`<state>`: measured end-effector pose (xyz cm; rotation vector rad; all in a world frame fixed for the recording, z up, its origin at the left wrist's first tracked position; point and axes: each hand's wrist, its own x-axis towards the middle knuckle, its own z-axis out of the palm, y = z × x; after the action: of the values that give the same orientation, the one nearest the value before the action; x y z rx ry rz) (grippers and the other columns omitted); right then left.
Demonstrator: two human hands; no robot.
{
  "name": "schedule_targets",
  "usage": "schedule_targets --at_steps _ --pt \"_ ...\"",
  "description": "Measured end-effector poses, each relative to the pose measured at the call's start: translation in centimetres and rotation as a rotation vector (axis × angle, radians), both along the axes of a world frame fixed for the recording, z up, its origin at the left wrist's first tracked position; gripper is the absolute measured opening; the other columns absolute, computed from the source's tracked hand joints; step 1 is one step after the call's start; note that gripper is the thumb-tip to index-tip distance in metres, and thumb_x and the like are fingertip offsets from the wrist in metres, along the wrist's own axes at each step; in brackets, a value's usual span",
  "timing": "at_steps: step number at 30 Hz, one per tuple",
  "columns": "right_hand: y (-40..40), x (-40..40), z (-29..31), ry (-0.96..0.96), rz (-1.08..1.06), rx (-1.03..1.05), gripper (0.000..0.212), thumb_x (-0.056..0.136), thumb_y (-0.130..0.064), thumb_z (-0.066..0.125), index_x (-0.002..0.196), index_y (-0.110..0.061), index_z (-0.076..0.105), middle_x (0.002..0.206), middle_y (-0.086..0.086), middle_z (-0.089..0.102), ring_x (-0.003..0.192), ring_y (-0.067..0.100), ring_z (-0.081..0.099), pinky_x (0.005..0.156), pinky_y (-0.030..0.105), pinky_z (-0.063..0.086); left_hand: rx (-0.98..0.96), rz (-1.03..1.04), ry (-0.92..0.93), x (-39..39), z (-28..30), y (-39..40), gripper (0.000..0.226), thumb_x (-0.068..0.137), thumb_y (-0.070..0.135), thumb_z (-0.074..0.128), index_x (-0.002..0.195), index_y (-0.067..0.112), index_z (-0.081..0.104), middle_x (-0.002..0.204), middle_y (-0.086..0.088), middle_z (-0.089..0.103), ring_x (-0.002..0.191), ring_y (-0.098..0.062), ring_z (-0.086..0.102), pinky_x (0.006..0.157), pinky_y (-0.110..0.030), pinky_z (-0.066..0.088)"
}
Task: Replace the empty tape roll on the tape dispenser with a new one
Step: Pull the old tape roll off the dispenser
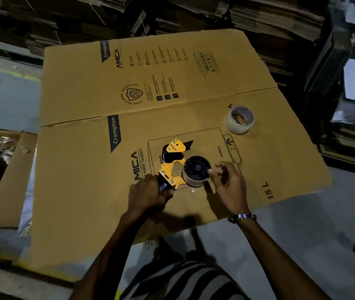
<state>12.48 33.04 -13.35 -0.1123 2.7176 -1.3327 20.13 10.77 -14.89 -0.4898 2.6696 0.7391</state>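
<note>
1. Nearest to us: a striped garment (185,280) at the bottom edge and two bare forearms reaching forward, with one beaded bracelet (242,217) on the right wrist.
2. Left hand (148,194): its grip is wrapped round the black handle of the yellow metal tape dispenser (172,167), which lies on its side on the flattened brown printed cardboard sheet (81,169) spread over the floor.
3. Right hand (229,182): fingertips pinch the rim of the worn-down clear tape roll (195,177) seated on the dispenser's black hub, so this grip is closed on the roll.
4. Handling, our judgement: the spent roll is light, mostly core, and likely thin and a bit crushable. We would take it by the outer rim and pull straight off the hub while the handle is held firm. The dispenser is rigid, and its blade end points away from the hands.
5. Farther right, well apart from the dispenser: one fresh clear tape roll (239,120) lying flat on the cardboard, untouched. Stiffer and heavier, slick outside; take it across the rim.
6. Count: one dispenser, two rolls, two hands.
7. Farthest: stacks of flattened cartons (269,16) in dim light.
</note>
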Motion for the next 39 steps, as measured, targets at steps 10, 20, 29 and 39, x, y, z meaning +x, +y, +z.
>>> schedule_targets --at_steps 10,20,29,39 --pt "0.6 -3.1 -3.5 -0.148 0.534 0.039 0.113 0.075 -0.05 0.084 0.161 -0.026 0.014 0.158 0.001 0.033 0.142 0.018 0.033 0.114 0.037 0.037 0.109 0.294 0.08 -1.3 0.5 2.9 0.079 0.068 0.064 0.077 0.127 0.022 0.046 0.125 -0.002 0.064 0.11 -0.027 0.062 0.08 -0.037 0.049" --pt "0.6 -6.0 -5.5 0.183 0.577 -0.108 0.091 0.08 -0.045 0.074 0.153 -0.014 0.029 0.154 0.005 0.039 0.138 0.018 0.043 0.107 0.04 0.05 -0.461 0.121 0.432 -2.5 0.2 4.3 0.065 0.075 0.044 0.079 0.123 0.01 0.053 0.106 -0.012 0.061 0.089 -0.032 0.06 0.073 -0.037 0.041" --pt "0.9 -7.9 -7.1 0.215 0.602 -0.157 0.096 0.074 -0.036 0.088 0.151 -0.019 0.034 0.141 -0.01 0.04 0.124 -0.016 0.04 0.099 0.001 0.036 -0.308 0.123 0.55 -3.4 -1.6 2.8 0.071 0.079 0.066 0.061 0.128 0.015 0.051 0.104 -0.007 0.071 0.079 -0.024 0.064 0.059 -0.024 0.035" --pt "2.0 -7.9 -6.8 0.036 0.708 -0.334 0.094 0.074 -0.038 0.088 0.152 -0.04 0.035 0.14 -0.016 0.056 0.126 -0.001 0.057 0.103 0.026 0.051 -0.223 0.001 0.497 -2.5 -1.7 0.6 0.096 0.072 0.082 0.045 0.141 0.016 0.046 0.111 -0.009 0.069 0.091 -0.024 0.064 0.077 -0.044 0.056"
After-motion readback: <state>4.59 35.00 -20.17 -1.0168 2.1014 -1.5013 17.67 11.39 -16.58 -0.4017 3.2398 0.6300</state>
